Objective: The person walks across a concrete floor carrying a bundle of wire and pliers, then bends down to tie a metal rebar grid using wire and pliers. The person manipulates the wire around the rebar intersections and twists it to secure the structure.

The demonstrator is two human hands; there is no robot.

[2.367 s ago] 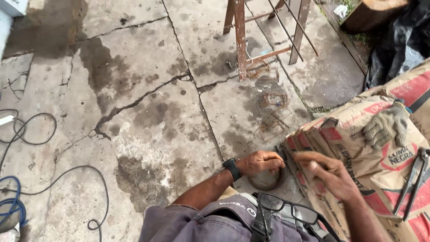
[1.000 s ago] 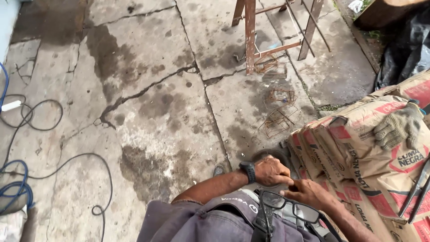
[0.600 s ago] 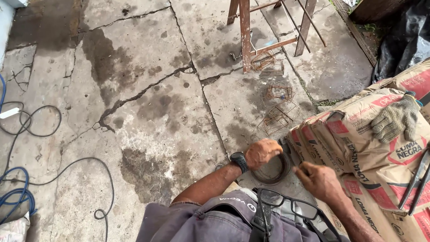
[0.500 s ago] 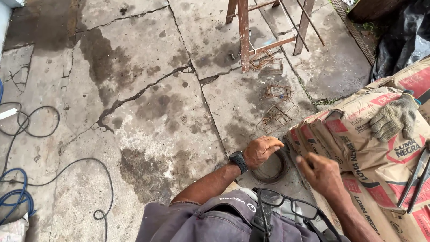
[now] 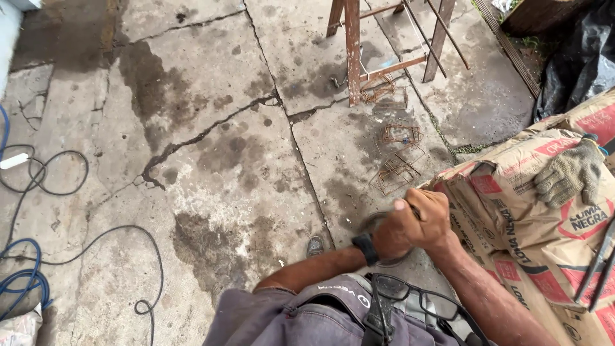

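Wire coil (image 5: pixel 379 221), a dark loop of thin tie wire, sits low against the near corner of the cement sacks (image 5: pixel 532 218), and both hands are bunched on it. The left hand (image 5: pixel 398 232), with a black watch (image 5: pixel 366 248) on its wrist, is closed round the loop from the floor side of the sacks. The right hand (image 5: pixel 428 214) lies over the left, fingers curled in and thumb up; I cannot tell whether it pinches a strand or only presses on the other hand. Most of the coil is hidden under the two fists, with only an arc showing on the side away from the sacks.

By my reading, the step in hand is working a length of wire free from the coil, gripping and twisting at one spot. The next move looks to call for a firm hold with the left hand while the right draws or bends the strand, kept clear of the sack paper.

On top of the sacks rests a knitted glove (image 5: pixel 570 172), and dark rods (image 5: pixel 599 263) lie across their right end. Beyond the sacks, on the cracked, damp concrete floor (image 5: pixel 211 160), lie several rusty stirrups (image 5: pixel 397 163). Farther out stands a rusted metal stand (image 5: pixel 353 45). Well away from the sacks, at the far left, cables (image 5: pixel 45 186) trail in loops.
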